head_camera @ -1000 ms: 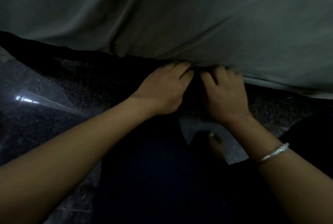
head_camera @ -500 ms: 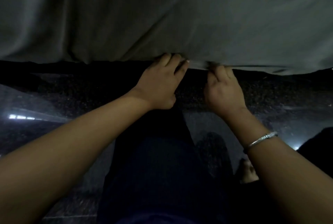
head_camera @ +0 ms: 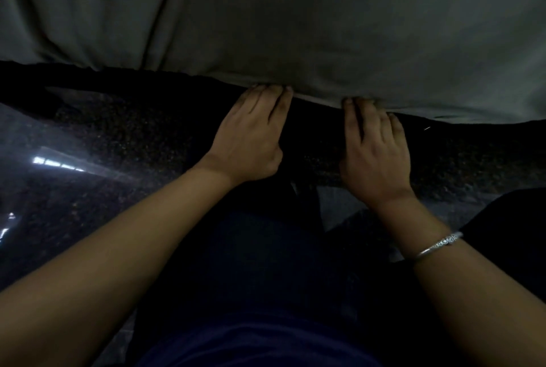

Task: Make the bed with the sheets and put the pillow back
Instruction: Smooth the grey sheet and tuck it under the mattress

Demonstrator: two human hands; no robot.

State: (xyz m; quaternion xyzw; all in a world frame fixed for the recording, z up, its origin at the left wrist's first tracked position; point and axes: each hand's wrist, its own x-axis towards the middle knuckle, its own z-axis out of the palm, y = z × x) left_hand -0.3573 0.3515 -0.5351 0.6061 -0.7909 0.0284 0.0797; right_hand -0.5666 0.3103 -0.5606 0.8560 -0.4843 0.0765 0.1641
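A grey sheet (head_camera: 295, 26) covers the side of the bed and fills the upper half of the head view. Its lower edge runs across the middle. My left hand (head_camera: 251, 142) reaches up to that edge, fingers straight, with the fingertips pushed under the sheet. My right hand (head_camera: 375, 153), a silver bangle on its wrist, lies a little to the right with straight fingers, its tips also tucked under the sheet's edge. No pillow is in view.
Under the sheet's edge is a dark shadowed gap (head_camera: 147, 85). A dark speckled polished floor (head_camera: 103, 145) lies below, with bright reflections at the left. My dark clothed legs (head_camera: 251, 278) fill the lower middle.
My hands have spread apart along the sheet's edge. The fingers went from curled at the hem to straight, with the tips pushed under it. The hem now lies straighter.
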